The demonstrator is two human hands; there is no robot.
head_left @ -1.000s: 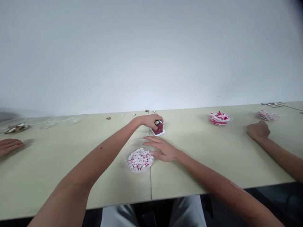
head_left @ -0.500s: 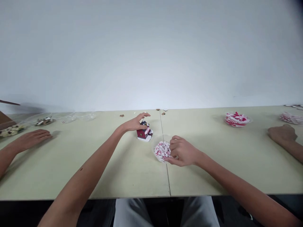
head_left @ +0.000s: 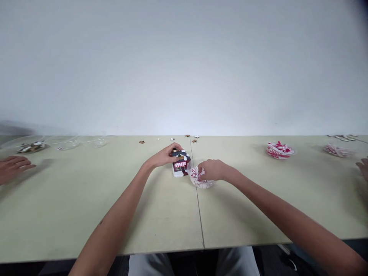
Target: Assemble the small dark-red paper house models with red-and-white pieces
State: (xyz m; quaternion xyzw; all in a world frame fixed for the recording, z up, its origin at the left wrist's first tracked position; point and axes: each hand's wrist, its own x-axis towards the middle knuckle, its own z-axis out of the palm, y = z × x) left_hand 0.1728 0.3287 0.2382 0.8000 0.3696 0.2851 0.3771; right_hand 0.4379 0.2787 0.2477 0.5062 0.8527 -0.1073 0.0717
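Observation:
A small model house (head_left: 181, 164) with a dark roof, white trim, red walls and a red-and-white striped awning stands on a white base. My left hand (head_left: 165, 156) curls over its back left corner, fingers against the roof. My right hand (head_left: 212, 170) dips into a clear bowl (head_left: 206, 184) of red-and-white pieces, fingertips among them. The hand hides most of the bowl's contents, and I cannot tell whether it holds a piece.
A co-worker's hand (head_left: 13, 168) lies at the left, and another hand (head_left: 363, 168) enters at the right edge. Bowls of red-and-white pieces (head_left: 279, 150) stand to the right, clear bowls (head_left: 67, 144) to the left. Small loose pieces (head_left: 194, 140) lie along the far edge.
My right hand has moved down into the bowl. My left hand has closed onto the house, which now shows its striped front more fully. The hand at the right has moved toward the frame edge.

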